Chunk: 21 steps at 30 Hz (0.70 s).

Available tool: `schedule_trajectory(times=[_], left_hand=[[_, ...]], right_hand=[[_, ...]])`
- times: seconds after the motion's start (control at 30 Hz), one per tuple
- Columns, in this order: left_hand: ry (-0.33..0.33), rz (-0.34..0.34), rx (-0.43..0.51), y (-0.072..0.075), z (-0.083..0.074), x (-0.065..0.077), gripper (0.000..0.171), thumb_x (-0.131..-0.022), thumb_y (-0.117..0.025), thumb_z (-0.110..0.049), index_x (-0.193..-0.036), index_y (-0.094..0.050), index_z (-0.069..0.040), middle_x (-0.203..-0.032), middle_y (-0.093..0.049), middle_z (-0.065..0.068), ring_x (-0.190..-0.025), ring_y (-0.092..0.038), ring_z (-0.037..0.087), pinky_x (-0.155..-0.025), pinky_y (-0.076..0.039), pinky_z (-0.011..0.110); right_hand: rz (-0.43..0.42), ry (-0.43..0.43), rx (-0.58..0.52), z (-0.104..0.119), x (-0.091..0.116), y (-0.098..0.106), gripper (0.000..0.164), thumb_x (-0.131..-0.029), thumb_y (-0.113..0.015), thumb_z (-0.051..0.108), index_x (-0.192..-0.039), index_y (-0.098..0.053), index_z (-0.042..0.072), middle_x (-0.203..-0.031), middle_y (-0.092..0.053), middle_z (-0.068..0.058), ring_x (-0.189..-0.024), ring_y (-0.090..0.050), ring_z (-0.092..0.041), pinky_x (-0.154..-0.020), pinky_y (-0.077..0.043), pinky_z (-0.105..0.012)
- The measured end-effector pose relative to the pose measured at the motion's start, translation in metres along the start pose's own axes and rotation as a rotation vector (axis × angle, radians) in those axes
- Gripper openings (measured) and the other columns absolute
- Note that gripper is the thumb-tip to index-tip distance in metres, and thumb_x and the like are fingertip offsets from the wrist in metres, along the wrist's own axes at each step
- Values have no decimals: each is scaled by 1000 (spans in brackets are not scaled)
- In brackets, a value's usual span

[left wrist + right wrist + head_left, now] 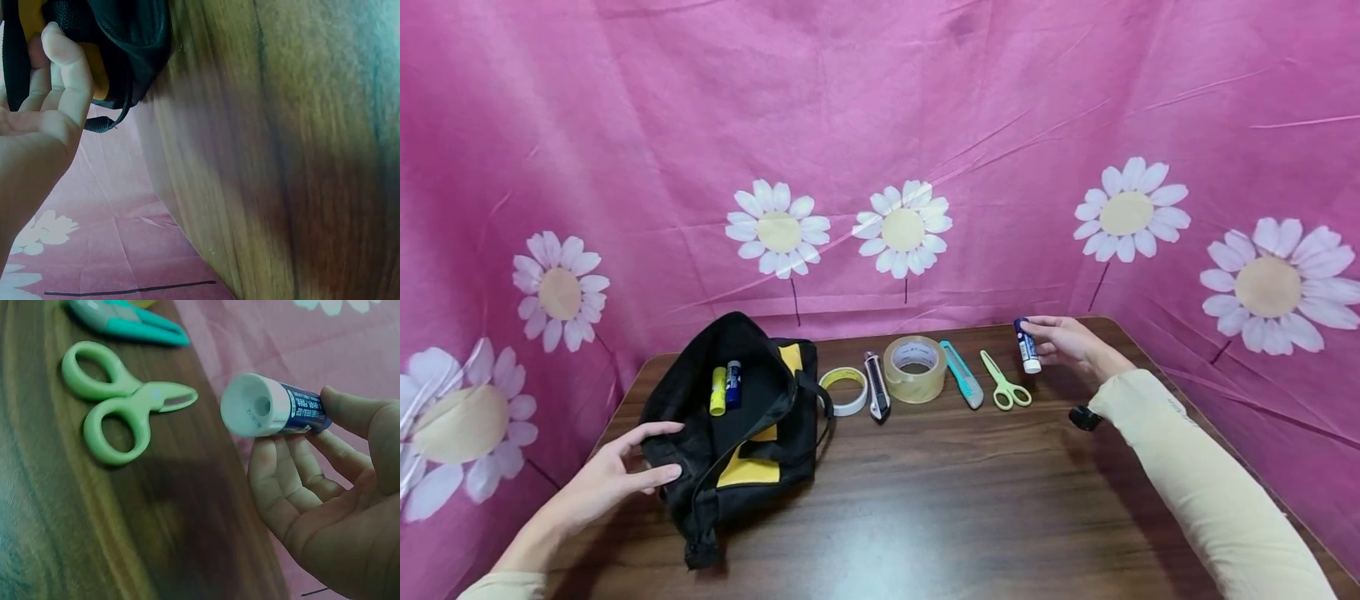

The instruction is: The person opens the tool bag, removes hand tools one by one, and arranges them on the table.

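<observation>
My right hand [1063,340] pinches a glue stick [1027,346] with a blue-and-white label between thumb and fingers, held up over the table's far right. Its white end faces the camera in the right wrist view. At the left, my left hand [625,462] holds the near-left side of a black-and-yellow fabric bag [748,472], thumb and forefinger spread over its edge. The bag's mouth gapes; inside lie a yellow tube [718,392] and a blue tube [733,385]. Green scissors [128,403] lie nearest to the right hand.
Left of the scissors, a row on the wooden table [925,500] holds a teal cutter knife [962,377], a clear packing tape roll [915,385], a grey-and-black cutter knife [876,387] and a smaller tape roll [847,408]. A pink flowered curtain [1000,125] hangs behind.
</observation>
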<state>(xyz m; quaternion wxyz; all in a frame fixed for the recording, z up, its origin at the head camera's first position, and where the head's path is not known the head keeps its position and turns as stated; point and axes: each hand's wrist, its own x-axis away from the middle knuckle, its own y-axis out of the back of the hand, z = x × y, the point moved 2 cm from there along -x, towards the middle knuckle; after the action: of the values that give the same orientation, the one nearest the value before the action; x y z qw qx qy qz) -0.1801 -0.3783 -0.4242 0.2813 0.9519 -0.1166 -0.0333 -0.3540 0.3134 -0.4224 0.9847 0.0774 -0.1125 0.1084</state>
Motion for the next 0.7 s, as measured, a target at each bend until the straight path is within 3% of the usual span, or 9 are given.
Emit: schedule_trajectory(times=[0.23,0.47,0.7], left_hand=[[11,-3,9,-4,1,1,53,-95,-73,-14,-143,-51,-11,-95,-64,13,-79,-64,19,-67,-58,38],[21,-7,-10,-7,3,0,53,-94,-74,-15,-142,-52,-12,-90,-57,14,-74,-62,22,-65,-56,36],[43,-2,51,-14,8,-1,53,-94,-74,-12,-142,-51,-9,-94,-62,12,-75,-63,19,-67,-57,36]], right_hand=[[-53,2,28,-22,-13,6,73,-105,-58,29,-154,-22,-11,-90,-67,7,-80,-68,-7,-75,-58,-30],[-111,10,88,-42,-23,14,72,-105,-59,30,-152,-26,-15,-91,-64,7,-81,-64,-4,-75,-57,-25],[-123,-17,109,-44,-27,15,65,-106,-54,25,-148,-29,-18,-91,-61,5,-80,-61,-3,-75,-56,-23]])
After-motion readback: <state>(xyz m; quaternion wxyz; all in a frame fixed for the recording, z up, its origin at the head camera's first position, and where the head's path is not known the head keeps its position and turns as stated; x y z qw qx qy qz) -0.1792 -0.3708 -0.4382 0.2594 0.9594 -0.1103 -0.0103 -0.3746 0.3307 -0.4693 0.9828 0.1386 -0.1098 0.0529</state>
